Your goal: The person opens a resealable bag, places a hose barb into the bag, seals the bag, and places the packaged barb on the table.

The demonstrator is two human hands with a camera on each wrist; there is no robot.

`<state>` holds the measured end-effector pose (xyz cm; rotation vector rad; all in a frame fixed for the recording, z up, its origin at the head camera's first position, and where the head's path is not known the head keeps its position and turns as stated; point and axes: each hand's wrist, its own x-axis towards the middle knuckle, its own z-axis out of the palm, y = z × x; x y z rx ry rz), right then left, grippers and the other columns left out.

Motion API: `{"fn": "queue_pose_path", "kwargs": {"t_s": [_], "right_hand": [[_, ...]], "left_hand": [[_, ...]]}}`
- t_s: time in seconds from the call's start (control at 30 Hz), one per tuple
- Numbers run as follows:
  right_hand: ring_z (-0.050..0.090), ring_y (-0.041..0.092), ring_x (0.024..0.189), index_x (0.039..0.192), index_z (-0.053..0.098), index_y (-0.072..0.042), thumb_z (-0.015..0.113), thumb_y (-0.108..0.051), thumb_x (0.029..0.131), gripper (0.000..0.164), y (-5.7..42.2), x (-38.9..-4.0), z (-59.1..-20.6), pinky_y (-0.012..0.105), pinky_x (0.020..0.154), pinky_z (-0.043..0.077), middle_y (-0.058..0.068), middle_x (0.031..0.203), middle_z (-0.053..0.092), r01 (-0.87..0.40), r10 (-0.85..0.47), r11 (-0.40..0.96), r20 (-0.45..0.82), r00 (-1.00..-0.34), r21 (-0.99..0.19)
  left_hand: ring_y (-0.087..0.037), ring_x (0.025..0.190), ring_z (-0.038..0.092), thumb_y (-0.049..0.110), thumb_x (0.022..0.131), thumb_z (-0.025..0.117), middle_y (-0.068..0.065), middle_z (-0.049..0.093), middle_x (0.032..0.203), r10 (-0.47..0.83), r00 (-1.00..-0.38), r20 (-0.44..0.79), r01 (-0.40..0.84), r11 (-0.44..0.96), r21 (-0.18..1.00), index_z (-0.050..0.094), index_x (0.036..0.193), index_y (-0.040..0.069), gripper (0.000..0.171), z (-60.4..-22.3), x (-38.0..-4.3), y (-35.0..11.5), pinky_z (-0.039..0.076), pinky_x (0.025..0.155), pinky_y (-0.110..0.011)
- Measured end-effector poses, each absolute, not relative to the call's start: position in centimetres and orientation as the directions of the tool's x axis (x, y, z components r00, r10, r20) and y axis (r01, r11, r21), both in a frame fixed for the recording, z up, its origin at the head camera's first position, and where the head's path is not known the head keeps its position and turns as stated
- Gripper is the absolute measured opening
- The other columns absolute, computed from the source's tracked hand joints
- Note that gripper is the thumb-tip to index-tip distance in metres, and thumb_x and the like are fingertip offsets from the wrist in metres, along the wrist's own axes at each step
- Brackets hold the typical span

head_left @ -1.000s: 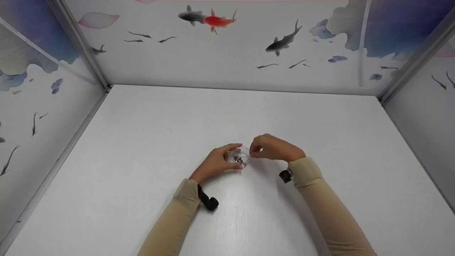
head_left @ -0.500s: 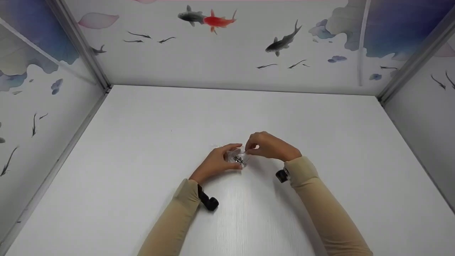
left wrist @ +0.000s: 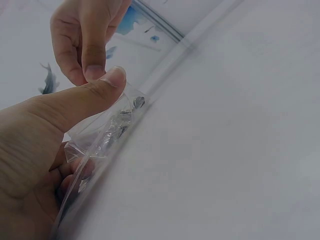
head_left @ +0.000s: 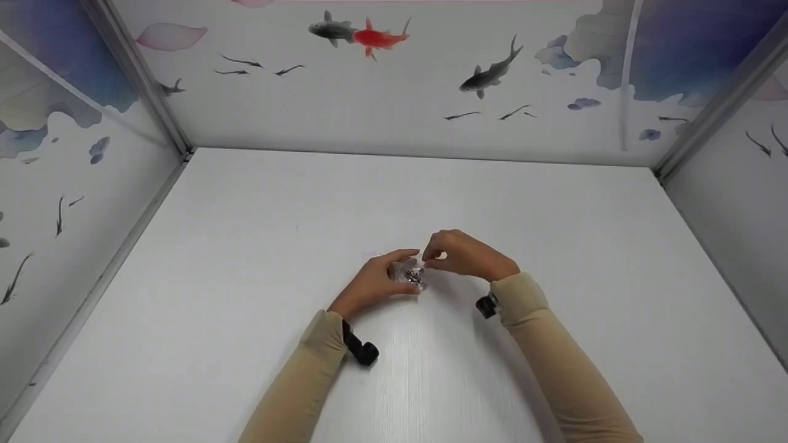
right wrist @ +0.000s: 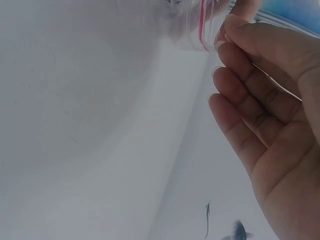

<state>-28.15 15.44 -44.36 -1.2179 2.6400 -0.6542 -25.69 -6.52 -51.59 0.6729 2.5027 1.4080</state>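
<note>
A small clear zip bag [head_left: 414, 277] with a red line along its mouth holds several small dark, shiny pieces [left wrist: 138, 102], too small to identify. My left hand [head_left: 372, 280] grips the bag from the left, thumb on the near side and fingers on the far side. At the bag's right edge, my right hand [head_left: 468, 255] pinches the mouth between thumb and index finger. In the right wrist view the red line [right wrist: 202, 22] runs close by those fingertips, while the other fingers of the right hand [right wrist: 265, 110] are loosely bent. What lies between the pinching fingertips is hidden.
A wide white table [head_left: 295, 197] spreads around both hands. White panels with painted fish [head_left: 486, 74] close it off at the back and sides, with metal posts [head_left: 148, 80] at the corners. Black wrist cameras [head_left: 363, 352] hang below both sleeves.
My right hand has shifted slightly left, closer to the bag's middle. The bag's mouth looks narrower than before, and my left hand has stayed in place.
</note>
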Motion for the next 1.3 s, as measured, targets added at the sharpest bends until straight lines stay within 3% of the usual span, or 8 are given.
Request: {"fn": "queue_pose_path", "kwargs": {"t_s": [0.33, 0.57, 0.73, 0.93, 1.17, 1.3], "right_hand": [[0.065, 0.021, 0.092, 0.101, 0.073, -0.002, 0.069, -0.011, 0.089, 0.016, 15.8, -27.7, -44.6, 0.038, 0.083, 0.053, 0.009, 0.098, 0.07, -0.661, -0.727, 0.586, 0.056, -0.684, -0.469], [0.06, 0.013, 0.082, 0.099, 0.07, -0.007, 0.064, -0.02, 0.093, 0.015, 15.8, -27.0, -44.8, 0.03, 0.075, 0.051, 0.003, 0.092, 0.068, -0.62, -0.659, 0.621, 0.109, -0.745, -0.48], [0.055, 0.011, 0.074, 0.099, 0.067, -0.008, 0.061, -0.025, 0.095, 0.018, 15.6, -26.2, -45.1, 0.026, 0.067, 0.048, 0.0, 0.086, 0.064, -0.517, -0.567, 0.68, 0.075, -0.82, -0.52], [0.05, 0.011, 0.065, 0.093, 0.065, -0.009, 0.059, -0.031, 0.096, 0.023, 15.5, -25.3, -45.3, 0.026, 0.06, 0.044, 0.0, 0.076, 0.061, -0.418, -0.495, 0.731, 0.002, -0.869, -0.539], [0.045, 0.008, 0.058, 0.085, 0.068, -0.006, 0.061, -0.03, 0.095, 0.027, 15.3, -24.2, -45.6, 0.024, 0.055, 0.039, 0.001, 0.07, 0.062, -0.414, -0.532, 0.726, -0.067, -0.844, -0.55], [0.043, 0.006, 0.055, 0.082, 0.071, -0.005, 0.062, -0.031, 0.094, 0.03, 14.7, -23.6, -45.8, 0.022, 0.051, 0.036, -0.002, 0.065, 0.059, -0.397, -0.547, 0.724, -0.117, -0.829, -0.564]], "left_hand": [[-0.014, 0.094, 0.048, 0.037, 0.077, 0.08, 0.004, 0.058, 0.134, 0.482, -0.875, 0.049, 0.285, 0.429, 0.857, 0.051, 0.14, 0.029, 0.07, -51.4, -25.5, -6.4, 0.039, 0.083, -0.032], [-0.013, 0.099, 0.048, 0.044, 0.08, 0.076, 0.003, 0.055, 0.139, 0.503, -0.862, 0.056, 0.297, 0.414, 0.86, 0.048, 0.142, 0.029, 0.07, -51.4, -25.7, -6.6, 0.039, 0.088, -0.032], [-0.013, 0.094, 0.052, 0.045, 0.089, 0.065, -0.002, 0.06, 0.133, 0.498, -0.865, 0.058, 0.299, 0.421, 0.856, 0.046, 0.144, 0.026, 0.061, -51.5, -25.8, -6.7, 0.041, 0.085, -0.031], [-0.014, 0.103, 0.058, 0.035, 0.101, 0.047, -0.006, 0.063, 0.126, 0.445, -0.894, 0.053, 0.246, 0.387, 0.888, 0.047, 0.143, 0.021, 0.044, -51.2, -26.2, -6.4, 0.043, 0.095, -0.037], [-0.008, 0.056, 0.045, 0.021, 0.103, 0.046, -0.01, 0.067, 0.117, 0.397, -0.917, 0.035, 0.21, 0.408, 0.889, 0.052, 0.139, 0.014, 0.037, -50.5, -26.8, -5.9, 0.042, 0.062, -0.025], [-0.007, 0.051, 0.045, 0.016, 0.102, 0.044, -0.011, 0.068, 0.109, 0.393, -0.919, 0.027, 0.218, 0.45, 0.866, 0.056, 0.134, 0.012, 0.034, -50.1, -27.2, -5.9, 0.042, 0.059, -0.023]]}}
